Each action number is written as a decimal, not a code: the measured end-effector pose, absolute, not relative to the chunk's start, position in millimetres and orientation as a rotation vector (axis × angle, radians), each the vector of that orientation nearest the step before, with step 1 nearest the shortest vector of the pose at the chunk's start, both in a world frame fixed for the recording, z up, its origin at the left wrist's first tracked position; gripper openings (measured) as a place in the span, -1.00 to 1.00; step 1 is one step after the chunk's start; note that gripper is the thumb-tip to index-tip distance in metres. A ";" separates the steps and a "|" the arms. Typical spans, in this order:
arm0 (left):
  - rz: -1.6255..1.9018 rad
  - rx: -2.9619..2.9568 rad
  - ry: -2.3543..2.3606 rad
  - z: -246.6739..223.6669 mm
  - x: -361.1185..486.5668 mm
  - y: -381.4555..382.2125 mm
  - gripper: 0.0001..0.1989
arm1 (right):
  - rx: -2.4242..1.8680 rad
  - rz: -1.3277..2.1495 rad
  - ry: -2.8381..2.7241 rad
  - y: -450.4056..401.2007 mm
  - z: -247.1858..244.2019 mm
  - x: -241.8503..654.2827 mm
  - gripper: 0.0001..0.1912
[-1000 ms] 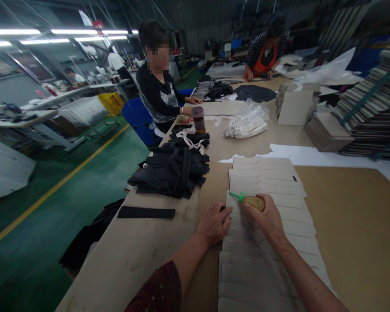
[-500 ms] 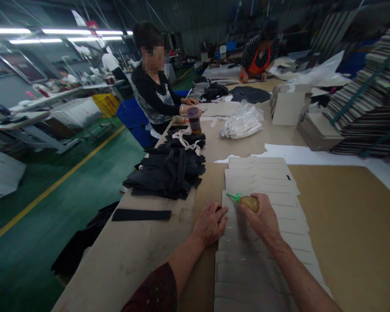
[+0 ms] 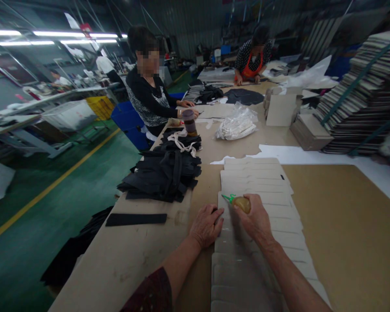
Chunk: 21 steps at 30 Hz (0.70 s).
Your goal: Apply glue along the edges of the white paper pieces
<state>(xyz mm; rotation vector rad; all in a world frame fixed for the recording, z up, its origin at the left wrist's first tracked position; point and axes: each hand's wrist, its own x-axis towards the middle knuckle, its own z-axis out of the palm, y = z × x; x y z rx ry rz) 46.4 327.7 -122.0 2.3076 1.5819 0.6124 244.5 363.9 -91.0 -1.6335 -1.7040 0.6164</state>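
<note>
Right hand [image 3: 256, 216] first: state?

Clamped on a yellowish bottle [image 3: 241, 204], thumb and fingers around it. Bottle is tilted, green nozzle [image 3: 228, 198] aimed left.

Nozzle position?

Tip at the left edge of one of the grey sheets [image 3: 281, 212]. Touching or just above: can't tell.

Left hand [image 3: 206, 225]?

Resting palm down, fingers loosely bent and slightly apart, fingertips at the left edge of the sheets.

Sheet layout?

One column, overlapping, running away from the wearer over the bench [image 3: 152, 255]. Small black mark [image 3: 282, 177] near the right edge, far end.

Left of the hands?

Single black strip [image 3: 136, 219] lying flat. Beyond it, a heap of black pieces [image 3: 160, 175], pale straps [image 3: 182, 143] on its far part, dark-lidded container [image 3: 190, 122] upright just behind.

Further out?

Clear plastic bag [image 3: 237, 125] with pale contents, past the far end of the column. Tall banded stack [image 3: 360, 91] at far right.

Others around?

Person in a black-sleeved top [image 3: 149, 97] at the left side, hands on a flat piece. Another in an orange apron [image 3: 255, 65] at the back, both hands low over the work surface.
</note>
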 end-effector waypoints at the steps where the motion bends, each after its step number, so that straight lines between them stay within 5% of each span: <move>1: 0.611 2.310 1.581 -121.9 46.3 327.7 -0.65 | -1.635 0.601 -1.706 363.4 -91.1 246.5 -0.60; 21: 0.627 2.331 1.570 -126.8 44.9 329.7 -0.65 | -1.853 0.387 -1.641 360.1 -84.6 296.0 -0.60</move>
